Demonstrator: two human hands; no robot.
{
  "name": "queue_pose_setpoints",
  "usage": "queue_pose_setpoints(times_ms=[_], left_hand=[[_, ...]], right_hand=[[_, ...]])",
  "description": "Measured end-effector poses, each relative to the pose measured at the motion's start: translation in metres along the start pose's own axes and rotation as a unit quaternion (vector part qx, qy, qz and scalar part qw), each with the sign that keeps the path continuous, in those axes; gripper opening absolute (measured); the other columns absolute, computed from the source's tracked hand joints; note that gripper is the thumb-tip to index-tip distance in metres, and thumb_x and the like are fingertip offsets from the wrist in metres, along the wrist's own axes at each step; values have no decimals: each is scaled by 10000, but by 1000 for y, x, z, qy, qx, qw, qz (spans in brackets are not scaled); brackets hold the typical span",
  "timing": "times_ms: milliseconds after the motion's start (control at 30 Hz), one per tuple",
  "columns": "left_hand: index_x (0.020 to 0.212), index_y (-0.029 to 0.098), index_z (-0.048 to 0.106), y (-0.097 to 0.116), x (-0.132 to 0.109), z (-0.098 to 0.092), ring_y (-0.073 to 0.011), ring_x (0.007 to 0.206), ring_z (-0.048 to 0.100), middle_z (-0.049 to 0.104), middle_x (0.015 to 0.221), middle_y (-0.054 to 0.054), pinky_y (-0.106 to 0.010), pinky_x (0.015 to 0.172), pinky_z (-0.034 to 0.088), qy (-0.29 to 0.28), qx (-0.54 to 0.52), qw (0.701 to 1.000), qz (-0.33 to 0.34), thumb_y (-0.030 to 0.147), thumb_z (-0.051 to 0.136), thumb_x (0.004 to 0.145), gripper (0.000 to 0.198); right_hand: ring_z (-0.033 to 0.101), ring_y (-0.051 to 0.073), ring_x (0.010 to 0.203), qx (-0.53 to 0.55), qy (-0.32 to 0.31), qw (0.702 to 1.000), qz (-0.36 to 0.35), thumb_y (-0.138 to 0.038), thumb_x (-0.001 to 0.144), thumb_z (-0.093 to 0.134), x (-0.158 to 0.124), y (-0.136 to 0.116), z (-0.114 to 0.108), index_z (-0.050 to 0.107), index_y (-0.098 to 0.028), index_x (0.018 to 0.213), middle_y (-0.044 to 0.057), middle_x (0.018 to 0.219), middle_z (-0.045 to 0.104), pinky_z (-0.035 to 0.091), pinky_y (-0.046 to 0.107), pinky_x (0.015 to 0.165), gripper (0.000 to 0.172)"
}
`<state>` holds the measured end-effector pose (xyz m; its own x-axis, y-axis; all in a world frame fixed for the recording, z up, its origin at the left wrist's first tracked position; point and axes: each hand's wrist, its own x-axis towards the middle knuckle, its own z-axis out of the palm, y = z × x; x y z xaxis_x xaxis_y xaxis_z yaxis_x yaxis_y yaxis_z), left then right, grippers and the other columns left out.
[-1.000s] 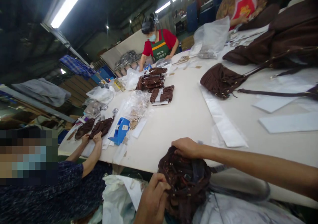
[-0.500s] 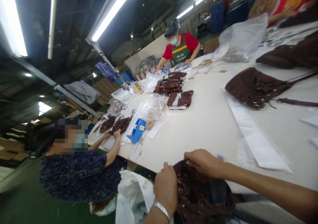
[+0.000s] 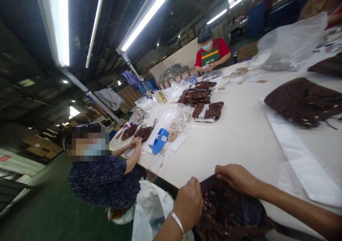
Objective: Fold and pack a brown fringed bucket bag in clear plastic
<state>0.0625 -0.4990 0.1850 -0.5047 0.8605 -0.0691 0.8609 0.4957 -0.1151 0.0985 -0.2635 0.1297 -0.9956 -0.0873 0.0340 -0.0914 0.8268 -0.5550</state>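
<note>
A dark brown bag (image 3: 229, 212) with gold eyelets hangs at the table's near edge, at the bottom of the view. My left hand (image 3: 188, 202), with a silver bracelet at its wrist, is closed on the left side of the bag's rim. Its upper edge is pinched in my right hand (image 3: 236, 178). The bag's lower part runs out of the frame. On the table to the right lies another brown bag (image 3: 301, 102) with eyelets, beside a long white paper strip (image 3: 299, 155).
The pale table (image 3: 240, 134) carries a stack of brown bags (image 3: 197, 93), a wrapped bag (image 3: 208, 111), a blue tape dispenser (image 3: 160, 140) and clear plastic bags (image 3: 177, 114). One co-worker (image 3: 98, 177) sits at left, another (image 3: 213, 54) beyond. A white sack (image 3: 151, 209) stands below the edge.
My view has swung left, so the scene sits further right. Both my hands keep their grip on the bag. The far co-worker's hands have come together in front of the apron.
</note>
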Motion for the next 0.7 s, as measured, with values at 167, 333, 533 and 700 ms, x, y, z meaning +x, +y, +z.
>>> queue_pose_setpoints(times_ms=[167,333,533,700], left_hand=[[1071,137,484,-5,-10,4,-236,940,547,521,1055,-110,-377,803,540,20,-107,994,-24,174,406,901,190],[1051,154,523,2,-4,-4,-259,1103,510,530,1146,-114,-470,989,472,26,-99,993,-57,159,469,859,199],[1158,208,527,24,29,3,-235,1210,458,457,1360,-49,-488,1130,331,132,-63,989,35,276,448,946,237],[1005,130,553,23,45,46,-226,880,576,552,1213,-100,-396,732,537,174,-6,985,6,155,466,917,126]], right_hand=[[651,250,808,28,-12,999,-9,-252,904,426,2,10,5,647,-230,902,73,849,712,380,300,670,222],[633,231,753,76,-31,996,-25,-276,902,412,2,11,10,623,-227,865,61,812,698,395,292,663,220],[634,228,785,195,-66,978,-43,-375,902,434,5,11,6,637,-219,895,63,851,700,438,288,712,256],[622,217,767,224,-75,971,-30,-428,898,450,6,13,9,642,-216,828,51,813,696,450,271,686,294]])
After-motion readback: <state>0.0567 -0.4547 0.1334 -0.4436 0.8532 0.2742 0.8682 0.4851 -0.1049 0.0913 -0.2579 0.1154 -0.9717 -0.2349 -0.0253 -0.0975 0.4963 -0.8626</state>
